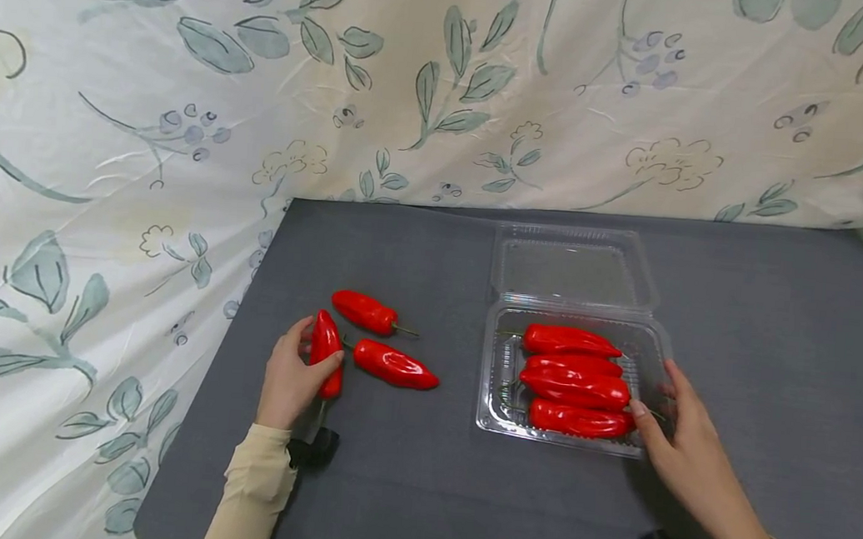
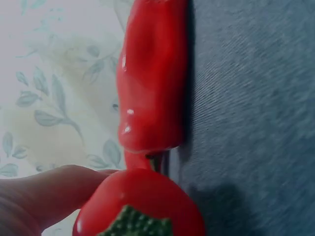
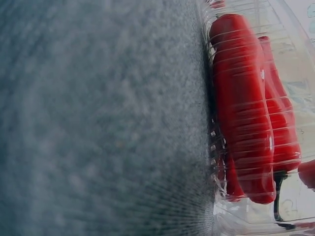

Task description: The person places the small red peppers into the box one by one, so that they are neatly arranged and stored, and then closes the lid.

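My left hand [image 1: 294, 381] grips a red pepper [image 1: 325, 354] between thumb and fingers, its stem pointing toward me; the left wrist view shows its green stem end close up. Just right of it, two more red peppers lie on the dark cloth: an upper pepper [image 1: 365, 312] and a lower pepper [image 1: 396, 365]. A clear plastic clamshell container [image 1: 492, 420] stands with its lid folded back, several red peppers [image 1: 576, 388] lying side by side inside. At the container's near right corner, my right hand [image 1: 692, 455] holds the wall, thumb over the rim.
The transparent lid [image 1: 574, 267] lies behind the container. A dark grey cloth [image 1: 416, 486] covers the table. Behind and to the left hangs a pale curtain [image 1: 414, 85] with a leaf pattern.
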`<state>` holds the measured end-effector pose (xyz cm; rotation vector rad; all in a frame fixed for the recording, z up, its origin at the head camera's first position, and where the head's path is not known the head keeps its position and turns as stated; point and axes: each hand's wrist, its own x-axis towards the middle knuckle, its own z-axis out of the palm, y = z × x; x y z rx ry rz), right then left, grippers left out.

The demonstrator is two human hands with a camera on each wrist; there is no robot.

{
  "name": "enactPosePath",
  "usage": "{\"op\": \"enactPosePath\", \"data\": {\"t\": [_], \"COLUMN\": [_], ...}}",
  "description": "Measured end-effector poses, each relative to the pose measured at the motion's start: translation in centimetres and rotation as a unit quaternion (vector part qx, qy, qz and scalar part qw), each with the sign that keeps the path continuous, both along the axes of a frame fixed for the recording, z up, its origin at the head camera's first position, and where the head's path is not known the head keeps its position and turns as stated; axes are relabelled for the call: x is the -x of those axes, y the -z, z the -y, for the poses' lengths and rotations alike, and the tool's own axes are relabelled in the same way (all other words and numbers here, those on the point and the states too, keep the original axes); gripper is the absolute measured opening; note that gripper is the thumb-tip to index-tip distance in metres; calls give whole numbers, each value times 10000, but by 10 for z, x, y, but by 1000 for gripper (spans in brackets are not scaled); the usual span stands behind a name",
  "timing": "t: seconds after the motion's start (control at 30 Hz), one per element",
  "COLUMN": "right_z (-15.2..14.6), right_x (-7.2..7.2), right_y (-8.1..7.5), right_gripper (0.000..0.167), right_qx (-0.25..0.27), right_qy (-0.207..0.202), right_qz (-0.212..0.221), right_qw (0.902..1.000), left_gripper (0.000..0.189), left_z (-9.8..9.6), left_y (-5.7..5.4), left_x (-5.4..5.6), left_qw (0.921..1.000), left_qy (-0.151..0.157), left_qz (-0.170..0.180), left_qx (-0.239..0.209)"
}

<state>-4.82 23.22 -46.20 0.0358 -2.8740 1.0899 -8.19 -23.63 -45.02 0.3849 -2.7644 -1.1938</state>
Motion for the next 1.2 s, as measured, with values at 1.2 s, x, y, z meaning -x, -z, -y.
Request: {"op": "enactPosePath", "data": {"t": [1.2], "right_z": [0], "right_x": [-10], "right_y": [2], "right_gripper": [77], "right_qx": [306], "right_qy": [-118], "right_qz": [20], "right_qw": [9995], "left_gripper": [49], "left_z": [-106], "left_y": [-117], "left_x": [53], "left_qw": [9205], "left_qy": [2231], "left_qz": [-3192], "left_qx": [315]}}
